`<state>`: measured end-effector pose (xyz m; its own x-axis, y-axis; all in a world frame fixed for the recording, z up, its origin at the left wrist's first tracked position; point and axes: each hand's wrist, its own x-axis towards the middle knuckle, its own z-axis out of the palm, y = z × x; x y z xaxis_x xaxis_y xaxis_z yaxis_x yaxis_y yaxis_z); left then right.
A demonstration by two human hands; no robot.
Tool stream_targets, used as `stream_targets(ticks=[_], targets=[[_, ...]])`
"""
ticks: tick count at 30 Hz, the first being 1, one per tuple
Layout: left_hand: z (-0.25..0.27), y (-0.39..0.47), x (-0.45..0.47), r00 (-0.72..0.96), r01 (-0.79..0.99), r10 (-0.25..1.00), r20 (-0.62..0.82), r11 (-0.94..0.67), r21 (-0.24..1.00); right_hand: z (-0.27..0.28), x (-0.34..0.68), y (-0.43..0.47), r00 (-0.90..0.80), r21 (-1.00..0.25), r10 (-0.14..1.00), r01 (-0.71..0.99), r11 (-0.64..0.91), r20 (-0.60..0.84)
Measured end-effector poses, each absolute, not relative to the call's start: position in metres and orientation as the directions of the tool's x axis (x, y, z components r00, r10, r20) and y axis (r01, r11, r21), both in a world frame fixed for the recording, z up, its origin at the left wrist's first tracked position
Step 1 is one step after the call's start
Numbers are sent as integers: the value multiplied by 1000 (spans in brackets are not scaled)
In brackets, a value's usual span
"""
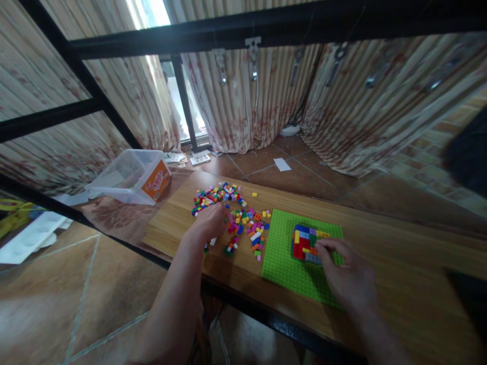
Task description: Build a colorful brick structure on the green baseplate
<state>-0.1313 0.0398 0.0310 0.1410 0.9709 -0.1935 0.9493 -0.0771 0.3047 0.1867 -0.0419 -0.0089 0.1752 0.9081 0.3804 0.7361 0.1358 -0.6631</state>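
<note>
On the green baseplate (281, 253) stands a low block of toy bricks (301, 246) in red, blue, yellow, grey and other colours. The thumb and fingers of my right hand (348, 271) are pinched together at the right side of this block; whatever is between the fingertips is too small to make out. Over a heap of loose toy bricks (249, 220), left of the baseplate, reaches my left hand (211, 221). Its fingers point down among the bricks and are partly hidden and blurred, so their grip does not show.
The narrow wooden table (395, 253) carries it all. Past its left end sits a clear plastic box (129, 177) with an orange label. A black metal frame (152, 40) with hanging clips crosses above, before striped curtains (258, 101). A white paper (282, 164) lies on the floor.
</note>
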Motion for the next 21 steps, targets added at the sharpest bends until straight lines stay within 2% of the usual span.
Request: stream_targets(ticks=[2,5,8,12,14,16,19,21], targets=[[31,41,-134,173,940,968,-180,-108,323,-7,189,-42,186,-670,899,728,145,397],[36,42,-139,238,895,963,-130,-165,414,-3,193,-41,214,-674,877,722,156,431],[44,40,-132,279,784,957,-83,-177,596,-1,197,-40,251,-677,846,718,163,470],[42,31,-92,469,466,881,-56,-194,863,3,194,-42,254,-725,852,661,194,459],[35,23,-65,515,351,852,-96,-107,930,5,189,-45,201,-739,873,634,229,444],[28,15,-41,478,254,868,-133,8,967,7,184,-50,95,-728,898,624,283,430],[23,4,-17,463,100,865,-195,168,981,8,178,-57,-48,-693,905,627,357,422],[23,-2,-9,461,19,846,-268,293,956,7,175,-58,-81,-675,902,635,375,425]])
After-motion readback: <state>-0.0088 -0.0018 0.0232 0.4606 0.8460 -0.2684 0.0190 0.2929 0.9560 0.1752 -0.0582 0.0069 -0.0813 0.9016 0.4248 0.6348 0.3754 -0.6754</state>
